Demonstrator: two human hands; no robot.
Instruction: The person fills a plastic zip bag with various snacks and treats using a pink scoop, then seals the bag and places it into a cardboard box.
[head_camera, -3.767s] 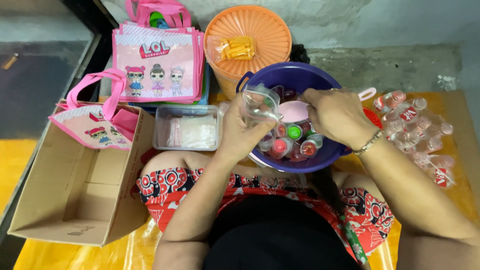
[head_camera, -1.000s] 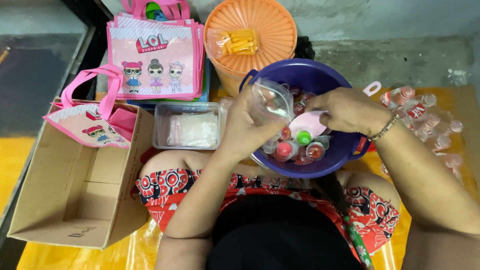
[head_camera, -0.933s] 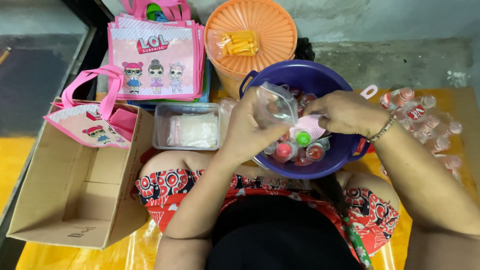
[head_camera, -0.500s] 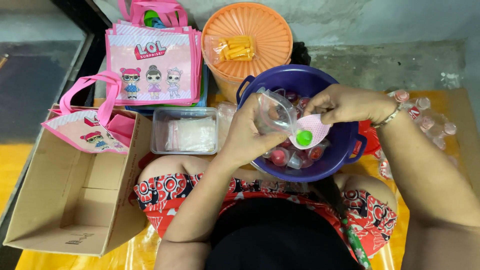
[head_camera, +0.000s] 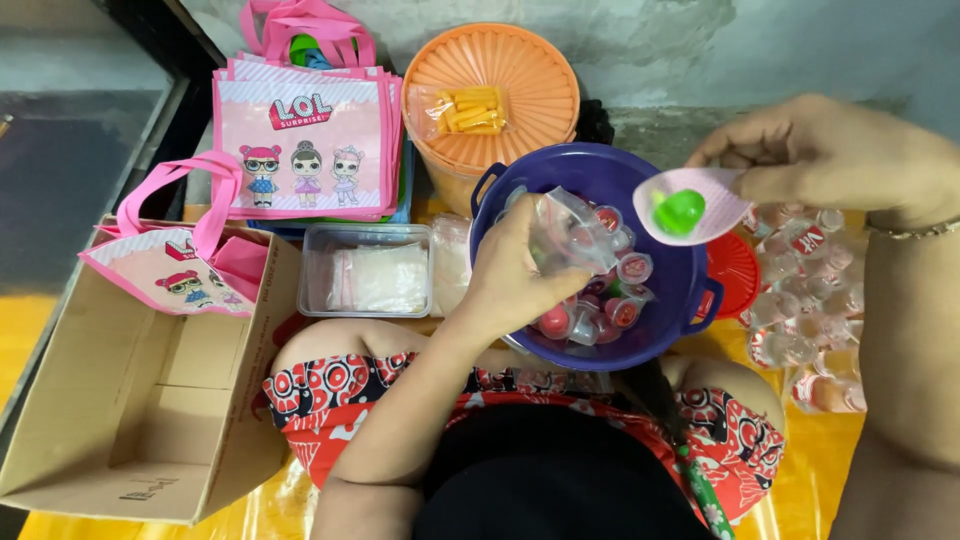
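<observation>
My left hand (head_camera: 515, 270) holds a small clear plastic bag (head_camera: 565, 232) over a purple basin (head_camera: 500, 200) filled with several small jelly cups (head_camera: 590, 310). My right hand (head_camera: 830, 150) is raised to the right of the basin and grips a pink scoop (head_camera: 715, 215) that carries one green jelly cup (head_camera: 680, 211). The scoop hangs above the basin's right rim, apart from the bag.
An orange lidded tub (head_camera: 495, 95) with a yellow snack packet stands behind the basin. Pink cartoon bags (head_camera: 305, 150) lie at the back left, a clear box (head_camera: 365, 270) beside them, an open cardboard box (head_camera: 120, 400) at left, and small bottles (head_camera: 800, 290) at right.
My right hand has lifted the pink scoop with the green jelly cup out of the basin and moved it up and to the right. The left hand keeps holding the bag.
</observation>
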